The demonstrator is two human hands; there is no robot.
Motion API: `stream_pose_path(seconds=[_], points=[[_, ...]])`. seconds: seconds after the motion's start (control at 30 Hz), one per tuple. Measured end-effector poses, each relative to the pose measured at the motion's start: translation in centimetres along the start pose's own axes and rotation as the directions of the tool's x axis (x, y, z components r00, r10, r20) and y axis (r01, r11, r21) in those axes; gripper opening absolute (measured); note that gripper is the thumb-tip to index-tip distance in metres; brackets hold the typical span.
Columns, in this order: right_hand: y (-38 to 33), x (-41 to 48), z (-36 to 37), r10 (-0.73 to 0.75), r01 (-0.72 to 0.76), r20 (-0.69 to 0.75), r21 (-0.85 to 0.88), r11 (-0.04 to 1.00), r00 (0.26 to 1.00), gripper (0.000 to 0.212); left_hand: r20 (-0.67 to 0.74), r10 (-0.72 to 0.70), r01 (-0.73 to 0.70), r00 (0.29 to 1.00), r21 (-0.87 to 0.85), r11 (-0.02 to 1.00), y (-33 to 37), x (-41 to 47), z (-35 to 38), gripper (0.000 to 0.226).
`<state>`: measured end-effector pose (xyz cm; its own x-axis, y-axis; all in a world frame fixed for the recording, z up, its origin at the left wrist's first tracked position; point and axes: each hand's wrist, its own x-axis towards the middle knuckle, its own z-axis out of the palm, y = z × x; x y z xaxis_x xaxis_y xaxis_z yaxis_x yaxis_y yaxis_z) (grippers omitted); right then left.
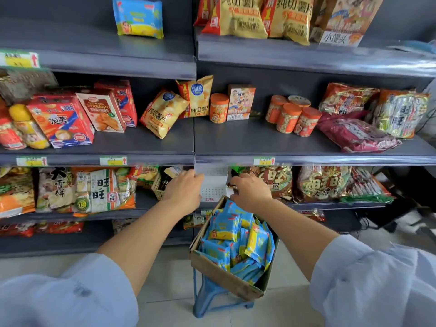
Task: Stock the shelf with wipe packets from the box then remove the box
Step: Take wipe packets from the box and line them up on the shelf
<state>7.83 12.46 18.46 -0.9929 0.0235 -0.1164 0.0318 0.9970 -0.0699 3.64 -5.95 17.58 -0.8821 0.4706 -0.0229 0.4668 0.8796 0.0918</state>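
Observation:
An open cardboard box [219, 272] full of blue and yellow wipe packets [238, 239] sits tilted on a blue stool [200, 300] in front of the shelves. A single wipe packet [138, 17] stands on the top left shelf. Both hands reach above the box to the third shelf. My left hand [186, 188] grips the left edge of a white perforated panel [212, 185], and my right hand [251, 191] holds its right edge. Neither hand holds a wipe packet.
Grey shelves [236, 140] hold snack bags, red biscuit boxes [61, 119] and orange-lidded jars [292, 116]. A woven basket [159, 185] stands just left of my left hand. Large snack bags [323, 182] fill the third shelf to the right. Pale tiled floor lies below.

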Motion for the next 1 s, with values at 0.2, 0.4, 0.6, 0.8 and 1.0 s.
stream_pose_path(seconds=[0.2,0.4,0.6,0.8,1.0], points=[[1.6,0.9,4.6,0.062,-0.064,0.103,0.014,0.998,0.993,0.035,0.110,0.060,-0.056,0.992,-0.042,0.998,0.3,1.5,5.1,0.039],[3.6,2.2,9.9,0.099,-0.106,0.207,0.025,0.994,0.973,0.048,0.205,0.086,-0.073,0.975,-0.068,0.995,1.1,3.0,10.8,0.045],[6.1,4.1,15.6,0.136,-0.153,0.265,0.045,0.987,0.955,0.042,0.248,0.117,-0.099,0.962,-0.086,0.991,2.1,5.2,17.3,0.042],[8.0,6.6,20.6,0.187,-0.231,0.257,0.153,0.961,0.948,0.036,0.280,0.170,-0.178,0.945,0.003,0.984,2.8,7.7,23.6,0.054],[8.9,8.2,23.7,0.242,-0.341,0.304,0.336,0.878,0.922,0.039,0.358,0.169,-0.208,0.918,0.072,0.975,3.4,8.8,27.5,0.085]])
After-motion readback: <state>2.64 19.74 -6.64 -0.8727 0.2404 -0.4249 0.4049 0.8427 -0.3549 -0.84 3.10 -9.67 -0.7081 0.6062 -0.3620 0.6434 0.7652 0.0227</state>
